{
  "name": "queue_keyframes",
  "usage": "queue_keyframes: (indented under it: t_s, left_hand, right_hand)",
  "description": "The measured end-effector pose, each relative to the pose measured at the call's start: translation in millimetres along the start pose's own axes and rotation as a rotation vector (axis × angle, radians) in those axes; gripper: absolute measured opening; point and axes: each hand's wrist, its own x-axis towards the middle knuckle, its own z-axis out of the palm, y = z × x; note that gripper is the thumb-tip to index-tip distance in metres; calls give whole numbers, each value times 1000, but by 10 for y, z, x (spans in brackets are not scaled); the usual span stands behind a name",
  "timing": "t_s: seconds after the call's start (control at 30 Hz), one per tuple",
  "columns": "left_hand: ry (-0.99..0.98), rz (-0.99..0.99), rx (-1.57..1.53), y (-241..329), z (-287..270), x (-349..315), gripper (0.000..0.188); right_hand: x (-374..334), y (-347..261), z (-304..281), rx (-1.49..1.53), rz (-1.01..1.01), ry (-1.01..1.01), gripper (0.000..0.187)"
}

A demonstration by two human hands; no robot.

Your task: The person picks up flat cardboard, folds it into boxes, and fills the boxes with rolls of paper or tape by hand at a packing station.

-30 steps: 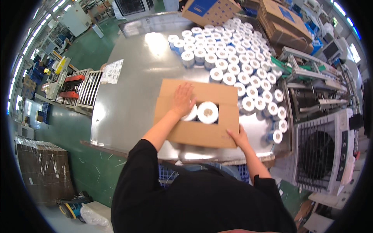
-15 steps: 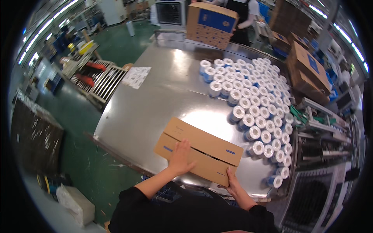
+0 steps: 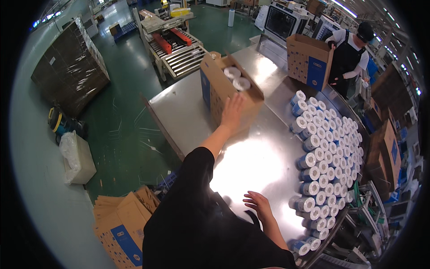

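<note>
Toward the table's far left edge stands a brown cardboard carton (image 3: pixel 218 101) with its top open. White-topped rolls (image 3: pixel 242 84) show inside it. My left hand (image 3: pixel 233 112) reaches out to the carton's near side, fingers stretched and slightly blurred; whether it presses on the cardboard I cannot tell. Close to my body, my right hand (image 3: pixel 259 206) hovers over the metal table (image 3: pixel 248 157), fingers apart and holding nothing. To its right, many white-topped cylinders with blue sides (image 3: pixel 319 154) stand packed together.
Across the table a co-worker (image 3: pixel 351 58) holds another open carton (image 3: pixel 309 62). A roller conveyor (image 3: pixel 183 60) with red parts lies beyond the left edge. Flattened cartons (image 3: pixel 123 224) are stacked at lower left. A wrapped pallet load (image 3: pixel 71 67) stands on the green floor.
My view has swung left. The carton in front of me has gone to the far left of the table and now shows its open top. My right hand has let go of it.
</note>
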Motion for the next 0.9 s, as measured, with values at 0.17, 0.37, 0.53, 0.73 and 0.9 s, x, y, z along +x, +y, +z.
queue_keyframes:
  t_s: [0.17, 0.37, 0.53, 0.73, 0.9]
  left_hand:
    - [-72, -228, -400, 239, -520, -1499, 58]
    - [-536, -607, -187, 89, -1573, -4646, 60]
    - [-895, -1013, 41, 194, -2313, -5841, 67]
    - [-1028, -1061, 64, 529, -2830, -6442, 67]
    - [-779, -1092, -2, 1156, -3134, -7611, 67]
  right_hand:
    - [-211, 753, -401, -97, 256, 37, 34]
    - [-677, 1146, -456, -270, 109, 203, 29]
    - [-1011, 1642, -575, -497, 176, 7, 26]
    - [-1376, 1935, -368, -1016, -61, -79, 30]
    - [-1575, 2227, -369, -954, -26, -137, 30]
